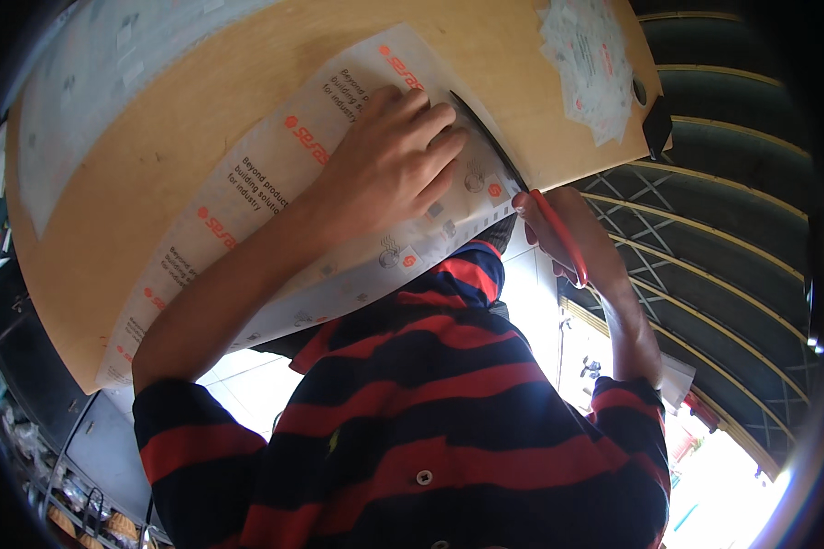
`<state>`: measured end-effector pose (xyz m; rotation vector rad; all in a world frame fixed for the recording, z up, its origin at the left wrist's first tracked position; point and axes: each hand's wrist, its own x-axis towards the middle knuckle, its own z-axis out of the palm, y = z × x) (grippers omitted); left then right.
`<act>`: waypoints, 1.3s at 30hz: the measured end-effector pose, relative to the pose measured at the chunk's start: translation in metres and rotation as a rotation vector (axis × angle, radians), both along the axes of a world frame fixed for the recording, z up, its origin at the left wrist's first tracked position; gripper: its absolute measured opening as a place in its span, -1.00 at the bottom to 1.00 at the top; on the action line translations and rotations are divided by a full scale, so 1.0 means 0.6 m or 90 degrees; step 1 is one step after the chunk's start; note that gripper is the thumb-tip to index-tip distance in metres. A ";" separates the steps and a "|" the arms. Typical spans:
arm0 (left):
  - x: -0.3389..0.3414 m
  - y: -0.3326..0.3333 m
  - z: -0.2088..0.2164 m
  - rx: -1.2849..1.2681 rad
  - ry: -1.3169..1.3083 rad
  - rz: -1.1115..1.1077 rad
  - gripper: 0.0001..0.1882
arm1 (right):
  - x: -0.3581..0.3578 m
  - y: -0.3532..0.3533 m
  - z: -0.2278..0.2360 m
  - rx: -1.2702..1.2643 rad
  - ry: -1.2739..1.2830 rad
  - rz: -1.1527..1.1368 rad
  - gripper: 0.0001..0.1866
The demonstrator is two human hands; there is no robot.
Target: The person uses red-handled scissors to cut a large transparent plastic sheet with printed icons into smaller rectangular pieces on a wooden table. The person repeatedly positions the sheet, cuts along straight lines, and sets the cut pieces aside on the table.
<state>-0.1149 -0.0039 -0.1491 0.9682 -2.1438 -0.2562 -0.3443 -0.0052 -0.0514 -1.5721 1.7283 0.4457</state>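
A long translucent sheet (247, 188), printed with repeated red and dark marks, lies slantwise on the wooden table (494, 46), its near edge hanging over the table's front. My left hand (403, 151) bears down on the sheet's upper part, with fingers curled and gathered against it; the fingertips are partly hidden. At the sheet's right edge, my right hand (590, 233) grips scissors (563, 240) by their red handles. The dark blades point up and left along that edge, close to my left fingers. How far apart the blades stand, I cannot tell.
Smaller printed pieces (595, 69) lie in a loose pile at the table's far right. Another large translucent sheet (92, 119) covers the far left. A dark bracket-like piece (655, 128) sits at the right corner, beside a dark ribbed shutter (723, 210).
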 end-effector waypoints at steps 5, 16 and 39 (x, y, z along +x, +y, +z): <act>0.001 -0.003 -0.005 -0.004 0.011 -0.039 -0.74 | -0.022 0.000 0.011 0.051 -0.077 0.015 -0.31; 0.004 -0.005 -0.002 0.021 0.016 -0.053 -0.68 | -0.002 -0.012 -0.001 -0.044 -0.151 0.071 -0.19; 0.006 -0.009 -0.011 0.010 0.062 -0.055 -0.75 | 0.032 -0.023 0.012 -0.025 -0.117 0.044 -0.16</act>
